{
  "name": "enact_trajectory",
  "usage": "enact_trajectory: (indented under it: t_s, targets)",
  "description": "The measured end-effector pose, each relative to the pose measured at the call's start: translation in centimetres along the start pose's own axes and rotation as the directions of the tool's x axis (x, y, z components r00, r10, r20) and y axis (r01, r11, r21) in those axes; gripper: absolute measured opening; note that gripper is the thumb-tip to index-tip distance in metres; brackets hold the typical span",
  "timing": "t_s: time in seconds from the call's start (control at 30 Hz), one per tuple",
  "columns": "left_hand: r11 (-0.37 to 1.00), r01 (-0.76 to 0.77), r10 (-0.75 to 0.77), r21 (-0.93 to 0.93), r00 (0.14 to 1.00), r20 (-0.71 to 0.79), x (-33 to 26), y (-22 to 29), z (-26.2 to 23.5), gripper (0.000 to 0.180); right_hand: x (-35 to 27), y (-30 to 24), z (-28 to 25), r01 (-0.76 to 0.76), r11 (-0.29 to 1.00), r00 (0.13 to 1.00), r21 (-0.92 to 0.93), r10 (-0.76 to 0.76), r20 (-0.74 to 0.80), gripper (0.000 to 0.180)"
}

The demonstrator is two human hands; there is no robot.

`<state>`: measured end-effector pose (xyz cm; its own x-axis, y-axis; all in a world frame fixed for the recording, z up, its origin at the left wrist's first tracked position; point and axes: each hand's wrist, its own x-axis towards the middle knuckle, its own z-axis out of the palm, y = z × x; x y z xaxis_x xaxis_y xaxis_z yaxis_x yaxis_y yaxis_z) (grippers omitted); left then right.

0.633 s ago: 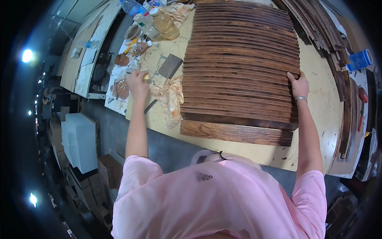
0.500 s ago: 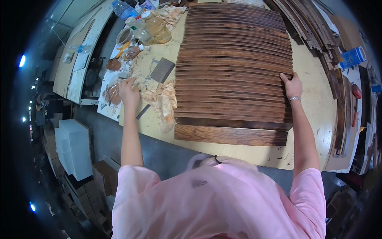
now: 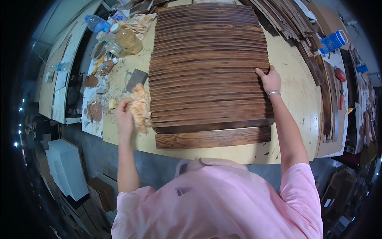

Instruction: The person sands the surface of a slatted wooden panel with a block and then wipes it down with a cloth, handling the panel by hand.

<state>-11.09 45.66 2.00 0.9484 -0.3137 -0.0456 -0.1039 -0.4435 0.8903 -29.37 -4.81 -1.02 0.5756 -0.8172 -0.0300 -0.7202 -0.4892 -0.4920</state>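
Workbench (image 3: 294,99), pale top, carrying a broad run of dark-stained wooden slats (image 3: 209,59) laid edge to edge. Nearest me, one slat (image 3: 213,137) lies apart from the run with a narrow gap between; its grain looks lighter and streakier, so I judge most of the wiping done and this board among what is left. My right hand (image 3: 269,79) rests on the run's right edge, fingers curled over the slat ends. My left hand (image 3: 124,111), just beside the run's left edge, has its fingers closed around a stained, crumpled rag (image 3: 140,107). Bottles (image 3: 119,38) and jars stand at the far left.
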Motion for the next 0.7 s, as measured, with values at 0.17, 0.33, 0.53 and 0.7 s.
enact_trajectory:
  t_s: [0.17,0.33,0.53,0.7]
  targets:
    - [0.925,-0.351,0.309,0.146,0.918,0.25,3.5,6.6,4.9,0.03,-0.4,0.7,-0.4,-0.022,1.0,1.0,0.004,0.022,0.012,0.068]
    - [0.601,-0.641,0.457,0.477,0.765,0.453,1.3,6.0,17.6,0.056,-0.7,-0.9,-0.7,-0.031,0.999,0.998,-0.015,0.032,0.055,0.065]
    - [0.531,-0.837,0.685,0.134,0.516,0.514,-0.6,12.7,31.5,0.052,-0.6,-1.1,-1.0,-0.057,0.997,0.995,-0.048,0.061,0.082,0.066]
    - [0.918,-0.132,0.331,-0.375,0.777,0.536,1.1,15.2,34.4,0.042,-0.4,-0.4,-0.8,-0.077,0.997,0.996,-0.012,0.078,0.045,0.067]
